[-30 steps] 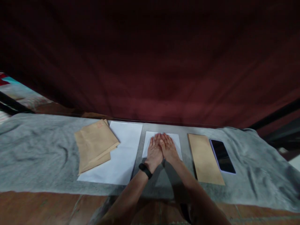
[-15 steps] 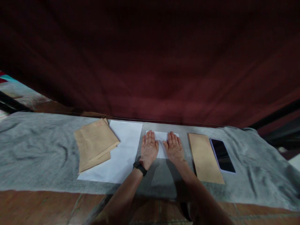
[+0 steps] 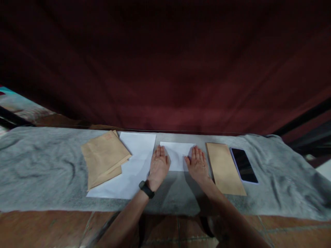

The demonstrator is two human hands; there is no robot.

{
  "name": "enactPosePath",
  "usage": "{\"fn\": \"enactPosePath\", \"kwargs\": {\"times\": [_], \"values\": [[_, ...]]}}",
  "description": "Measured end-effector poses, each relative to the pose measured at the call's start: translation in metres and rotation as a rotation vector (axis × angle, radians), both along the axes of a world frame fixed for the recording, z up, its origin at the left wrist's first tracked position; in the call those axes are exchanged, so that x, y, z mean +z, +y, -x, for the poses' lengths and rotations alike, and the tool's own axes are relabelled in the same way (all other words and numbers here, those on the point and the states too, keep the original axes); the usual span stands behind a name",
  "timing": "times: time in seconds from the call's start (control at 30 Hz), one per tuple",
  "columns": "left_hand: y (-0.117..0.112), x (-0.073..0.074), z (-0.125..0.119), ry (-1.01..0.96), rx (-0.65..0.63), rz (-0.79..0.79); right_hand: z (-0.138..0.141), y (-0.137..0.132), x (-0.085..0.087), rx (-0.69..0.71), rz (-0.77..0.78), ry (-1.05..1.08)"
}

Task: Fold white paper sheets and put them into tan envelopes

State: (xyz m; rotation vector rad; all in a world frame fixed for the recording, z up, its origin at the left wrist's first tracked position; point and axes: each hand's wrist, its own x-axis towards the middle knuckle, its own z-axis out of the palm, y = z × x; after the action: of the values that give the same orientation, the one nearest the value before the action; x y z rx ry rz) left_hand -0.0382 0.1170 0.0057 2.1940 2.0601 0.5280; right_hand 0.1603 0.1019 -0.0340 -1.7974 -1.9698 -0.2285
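Observation:
A small white folded-looking sheet of paper [image 3: 177, 156] lies flat on the grey cloth between my hands. My left hand [image 3: 159, 167] rests palm down over its left edge, fingers stretched forward and holding nothing. On the opposite side, my right hand [image 3: 198, 164] lies flat across the sheet's right edge, thumb spread towards the middle. A dark watch [image 3: 146, 189] is on my left wrist. Just left of that hand is a larger stack of white paper [image 3: 141, 155], partly under several brown envelopes [image 3: 107, 153].
Right of my right hand lies a stack of brown envelopes [image 3: 225, 168], with a phone [image 3: 243, 165] in a lilac case beside it. The grey cloth [image 3: 51, 162] covers a narrow bench. A dark red curtain [image 3: 170, 86] hangs behind, and tiled floor [image 3: 43, 227] shows in front.
My hands have slid apart, the left one leftward and the right one rightward, from on top of the small white sheet to its edges. More of its middle shows.

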Motion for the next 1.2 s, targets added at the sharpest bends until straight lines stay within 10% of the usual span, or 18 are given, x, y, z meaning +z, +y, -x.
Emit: {"fn": "enactPosePath", "kwargs": {"times": [0.3,0.5,0.7,0.87,1.2], "values": [[0.016,0.018,0.024,-0.504,0.119,0.104,0.042,-0.024,0.019,0.236,0.219,0.049],[0.016,0.027,0.017,-1.21,0.128,0.211,0.048,-0.03,0.035,0.343,0.289,0.159],[0.011,0.05,0.006,-1.734,0.052,0.306,0.035,-0.012,0.064,0.302,0.236,0.87],[0.004,0.041,-0.011,-1.598,0.111,0.462,0.026,0.005,0.085,0.194,0.116,1.617],[0.006,0.025,-0.002,-1.122,-0.005,0.336,0.003,-0.009,0.033,-0.039,0.27,1.569]]}}
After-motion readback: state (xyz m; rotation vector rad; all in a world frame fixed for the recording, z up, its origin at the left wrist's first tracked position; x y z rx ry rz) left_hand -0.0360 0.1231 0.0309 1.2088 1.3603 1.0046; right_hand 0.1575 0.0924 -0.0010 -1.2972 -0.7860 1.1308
